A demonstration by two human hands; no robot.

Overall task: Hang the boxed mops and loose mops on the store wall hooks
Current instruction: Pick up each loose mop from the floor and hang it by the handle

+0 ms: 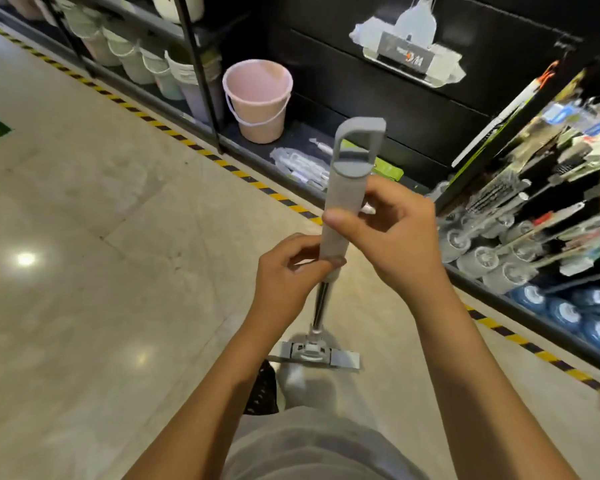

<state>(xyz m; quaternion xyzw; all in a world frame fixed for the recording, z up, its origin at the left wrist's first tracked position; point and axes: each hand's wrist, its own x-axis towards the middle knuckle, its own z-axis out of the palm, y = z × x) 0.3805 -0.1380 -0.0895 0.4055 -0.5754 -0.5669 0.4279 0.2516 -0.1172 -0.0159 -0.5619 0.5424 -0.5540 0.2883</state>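
1. While the loose mop [347, 188] stands roughly upright in front of the person, both grips are on its grey handle sleeve [340, 223]. The right grip [392, 233] wraps the sleeve's middle, thumb across the front and fingers curled behind.
2. Left grip [291, 268] sits just below, pinching the sleeve's bottom end where the metal pole [321, 299] starts.
3. Hang loop [359, 140] at the top of the handle sticks out above the right grip, touched by neither.
4. Mop head [321, 353] is down near the floor [84, 202], well below both grips. Can't tell if it touches.
5. Pink bucket [257, 98] stands upright on the bottom shelf [291, 140], behind and left of the loop, with its bail hanging down the front. Only its own inner wall shows inside.
6. Pale pails [132, 53] left of it are nested in stacks on the same shelving.
7. Wrapped mop head [409, 46] hangs on the black wall panel [361, 91], up and right of the bucket.
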